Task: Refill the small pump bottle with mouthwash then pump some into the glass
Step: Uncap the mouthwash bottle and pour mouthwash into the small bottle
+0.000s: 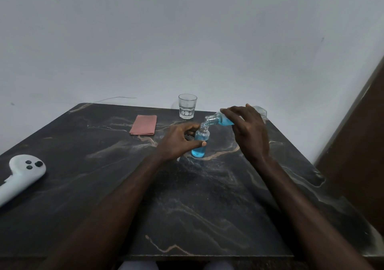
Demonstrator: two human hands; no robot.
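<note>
My left hand (178,139) grips the small pump bottle (200,145) upright on the counter (207,197); at two o'clock, my right hand (247,132) tips the mouthwash bottle (223,120) into it.

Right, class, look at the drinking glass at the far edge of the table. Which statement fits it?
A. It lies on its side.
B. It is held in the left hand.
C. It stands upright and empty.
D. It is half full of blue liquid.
C: the glass stands upright and clear, apart from both hands, while the blue liquid shows only in the small bottle and the tilted mouthwash bottle over it.
</note>
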